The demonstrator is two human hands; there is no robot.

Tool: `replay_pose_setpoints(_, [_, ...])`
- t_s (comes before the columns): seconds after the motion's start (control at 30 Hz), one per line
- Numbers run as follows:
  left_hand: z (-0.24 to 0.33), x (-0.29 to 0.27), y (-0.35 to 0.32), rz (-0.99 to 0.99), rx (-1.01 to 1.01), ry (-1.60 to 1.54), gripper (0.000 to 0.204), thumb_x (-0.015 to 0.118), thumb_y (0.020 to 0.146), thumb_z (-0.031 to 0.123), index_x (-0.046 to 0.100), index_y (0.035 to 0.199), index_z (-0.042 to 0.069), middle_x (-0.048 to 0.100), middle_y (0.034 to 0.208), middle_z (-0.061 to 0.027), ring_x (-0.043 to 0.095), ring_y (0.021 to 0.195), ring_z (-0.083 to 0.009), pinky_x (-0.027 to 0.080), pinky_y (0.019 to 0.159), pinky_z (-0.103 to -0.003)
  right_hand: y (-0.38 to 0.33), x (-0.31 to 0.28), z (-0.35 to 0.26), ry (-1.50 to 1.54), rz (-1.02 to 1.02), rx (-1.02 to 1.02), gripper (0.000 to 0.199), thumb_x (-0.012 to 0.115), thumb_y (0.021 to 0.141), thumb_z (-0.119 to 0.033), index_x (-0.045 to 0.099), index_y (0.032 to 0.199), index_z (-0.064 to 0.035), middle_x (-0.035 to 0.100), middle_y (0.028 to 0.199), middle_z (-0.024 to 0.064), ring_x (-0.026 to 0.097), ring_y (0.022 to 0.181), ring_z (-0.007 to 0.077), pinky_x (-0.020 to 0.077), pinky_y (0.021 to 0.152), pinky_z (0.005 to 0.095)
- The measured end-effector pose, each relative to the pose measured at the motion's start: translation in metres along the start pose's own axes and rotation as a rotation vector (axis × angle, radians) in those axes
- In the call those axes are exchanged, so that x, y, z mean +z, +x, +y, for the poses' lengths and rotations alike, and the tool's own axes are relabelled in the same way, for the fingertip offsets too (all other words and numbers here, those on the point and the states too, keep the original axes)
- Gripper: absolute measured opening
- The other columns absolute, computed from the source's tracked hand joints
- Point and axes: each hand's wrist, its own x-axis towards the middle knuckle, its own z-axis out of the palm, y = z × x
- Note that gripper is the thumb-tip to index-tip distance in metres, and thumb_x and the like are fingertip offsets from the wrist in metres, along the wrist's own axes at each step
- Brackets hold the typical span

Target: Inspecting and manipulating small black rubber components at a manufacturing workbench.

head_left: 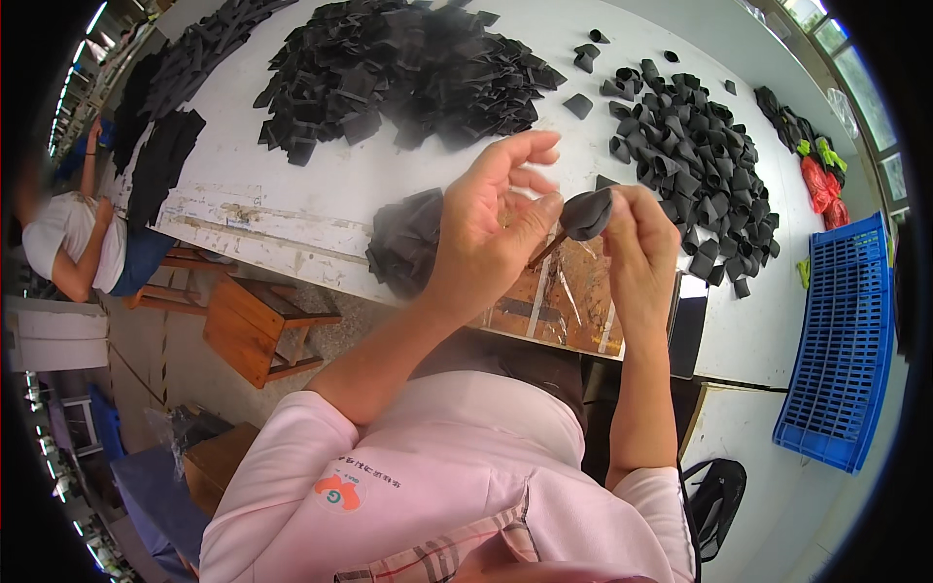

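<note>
A curled black piece [587, 218] is hanging above the near part of the worktop [335, 185], between both hands. The right hand [641, 238] is pinching its right edge between thumb and fingers. The left hand [494, 209] is standing just left of it, fingers loosely bent and apart, gripping nothing; whether its thumb is touching the piece, I cannot tell. Below, a brown board [578, 306] is lying at the near edge. A small black heap [403, 238] is sitting left of the left hand, a larger flat-piece pile [389, 78] is spreading farther off, and curled pieces [695, 155] are crowding the right.
</note>
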Motion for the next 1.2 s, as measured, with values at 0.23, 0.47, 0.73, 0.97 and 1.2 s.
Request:
replay_pose_setpoints(0.23, [0.015,0.001,0.011,-0.243,0.293,0.215,0.011,0.06,0.076,0.001,0.061,0.086,-0.001,0.058,0.085,-0.007,0.054,0.078,-0.0122,0.043,0.069,-0.022,-0.014,0.007,-0.015,-0.281,0.102,-0.401,0.039,0.071,0.066,-0.024,0.054,0.092,0.0005,0.053,0.078,0.0076,0.051,0.066,0.0174,0.0416,0.055,0.0256])
replay_pose_setpoints(0.47, [0.014,0.0,0.009,-0.191,0.078,-0.081,0.007,0.058,0.077,-0.001,0.059,0.084,-0.002,0.056,0.079,-0.0043,0.053,0.072,-0.0072,0.045,0.065,-0.019,-0.016,0.013,-0.022,-0.629,0.193,-0.593,0.037,0.071,0.063,-0.012,0.055,0.092,0.0017,0.054,0.079,0.0115,0.053,0.064,0.0215,0.0417,0.052,0.0283])
replay_pose_setpoints(0.73, [0.023,-0.004,0.015,-0.373,-0.146,-0.007,0.016,0.057,0.077,-0.004,0.06,0.092,-0.003,0.057,0.08,-0.0044,0.051,0.071,-0.0059,0.042,0.061,-0.018,-0.02,0.007,-0.025,-0.542,0.129,-0.508,0.037,0.07,0.065,-0.011,0.054,0.095,0.0029,0.055,0.085,0.0136,0.055,0.071,0.0243,0.0442,0.059,0.0299])
replay_pose_setpoints(0.97, [0.011,-0.006,0.02,-0.34,0.146,0.107,0.014,0.056,0.076,-0.007,0.062,0.087,-0.001,0.057,0.081,-0.0059,0.052,0.072,-0.008,0.042,0.061,-0.019,-0.016,0.008,-0.032,-0.319,0.131,-0.255,0.02,0.066,0.069,-0.006,0.058,0.086,-0.0004,0.057,0.078,0.0094,0.055,0.065,0.0199,0.043,0.054,0.0274])
replay_pose_setpoints(1.2, [0.018,0.006,0.016,-0.273,0.248,0.239,0.01,0.057,0.076,-0.003,0.062,0.085,-0.002,0.056,0.08,-0.006,0.05,0.072,-0.0087,0.041,0.063,-0.02,-0.01,0.009,-0.008,-0.386,0.177,-0.458,0.011,0.062,0.072,-0.002,0.059,0.083,-0.0006,0.057,0.071,0.0077,0.053,0.055,0.0169,0.042,0.049,0.0247])
